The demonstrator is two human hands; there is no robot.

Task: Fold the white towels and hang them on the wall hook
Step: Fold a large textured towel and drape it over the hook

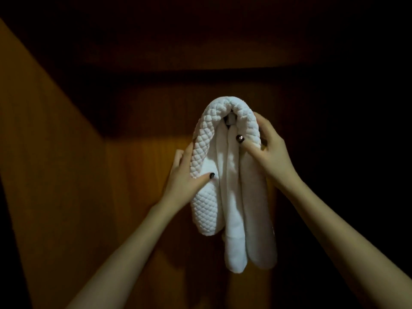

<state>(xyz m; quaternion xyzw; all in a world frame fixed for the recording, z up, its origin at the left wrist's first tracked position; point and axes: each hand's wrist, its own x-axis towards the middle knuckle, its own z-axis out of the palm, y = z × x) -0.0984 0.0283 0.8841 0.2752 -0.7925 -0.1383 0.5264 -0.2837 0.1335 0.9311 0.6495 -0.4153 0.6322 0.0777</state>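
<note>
left hand (186,177) pinches, right hand (267,150) grips one quilted towel (204,208) draped over one hook (230,119); smooth white towel (234,219) beneath, count unclear.

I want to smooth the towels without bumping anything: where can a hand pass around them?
Bare wood wall left of the left hand and below the hanging ends is free. Crowded at the hook: the quilted towel arches over it, smooth towel beneath, right hand gripping alongside.
</note>
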